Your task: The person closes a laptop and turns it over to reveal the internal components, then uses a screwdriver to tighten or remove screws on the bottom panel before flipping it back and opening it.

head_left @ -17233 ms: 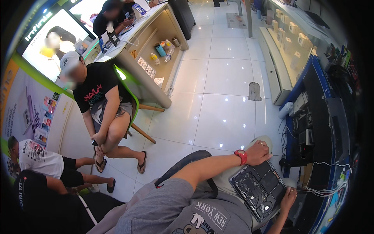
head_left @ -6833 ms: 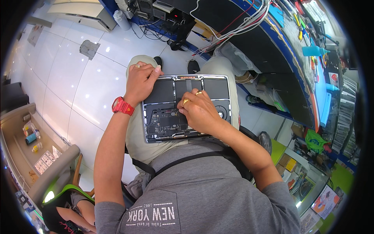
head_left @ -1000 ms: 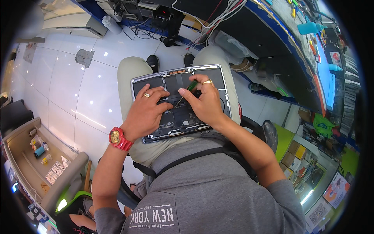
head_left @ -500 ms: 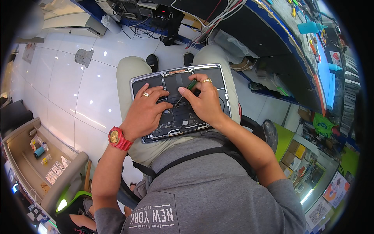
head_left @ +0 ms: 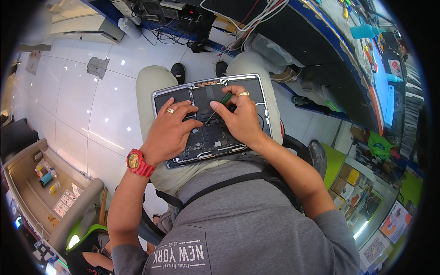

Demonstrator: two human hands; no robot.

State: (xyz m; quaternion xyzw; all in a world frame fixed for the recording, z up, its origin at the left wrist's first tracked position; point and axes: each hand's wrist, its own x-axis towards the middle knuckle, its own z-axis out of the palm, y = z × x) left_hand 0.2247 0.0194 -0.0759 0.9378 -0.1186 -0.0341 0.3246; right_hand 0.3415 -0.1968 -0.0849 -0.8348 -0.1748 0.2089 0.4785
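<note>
An opened laptop (head_left: 213,144) rests across my thighs, its dark battery blocks and circuit board showing. My left hand (head_left: 172,130) lies over its left half with fingers spread and bent, thumb near the screwdriver's tip. My right hand (head_left: 240,117) grips a green-handled screwdriver (head_left: 225,98) over the middle, its thin shaft slanting down-left to the board. What exactly the tip touches is too small to make out. A red watch (head_left: 140,162) is on my left wrist.
A cluttered workbench (head_left: 378,91) with tools and blue bottles (head_left: 364,32) stands at right. Cables (head_left: 243,25) hang beyond my knees. A beige counter with shelves (head_left: 46,188) is at lower left, near another person's leg (head_left: 96,256). Tiled floor (head_left: 68,105) spreads leftward.
Since the earliest frames my view has turned down to my lap, my left hand has moved onto the laptop's inside, and my right has taken a screwdriver. Over the last second little has moved.
</note>
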